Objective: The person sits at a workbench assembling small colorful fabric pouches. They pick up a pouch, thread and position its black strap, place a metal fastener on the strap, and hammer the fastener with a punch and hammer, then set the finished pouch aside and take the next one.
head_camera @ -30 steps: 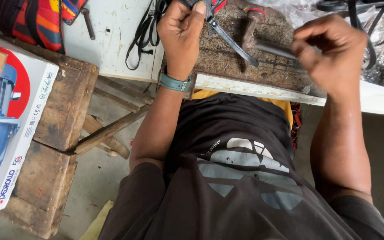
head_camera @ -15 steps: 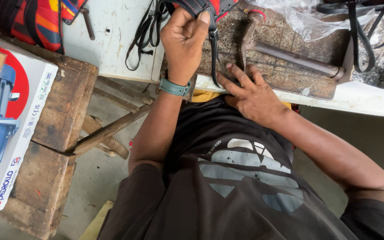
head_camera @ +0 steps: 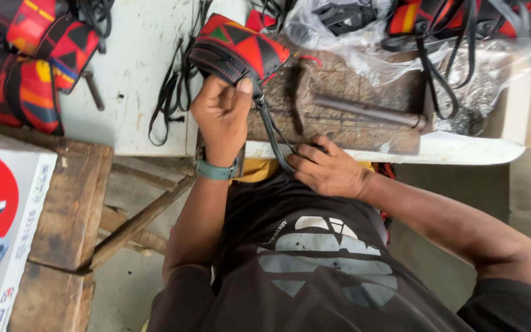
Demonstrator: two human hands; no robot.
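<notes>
Head cam looking straight down: left hand (head_camera: 222, 117) has its fingers curled tight round a red-and-black patterned sandal upper (head_camera: 238, 50), held up over the counter (head_camera: 136, 74). Right hand (head_camera: 327, 172) pinches its dangling black strap (head_camera: 273, 135) at the counter edge, beside a metal rod (head_camera: 370, 112).

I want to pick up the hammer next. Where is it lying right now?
In the head view the hammer lies on the worn wooden block at top centre, just beyond the right hand and right of the red patterned piece held by the left hand.
</notes>
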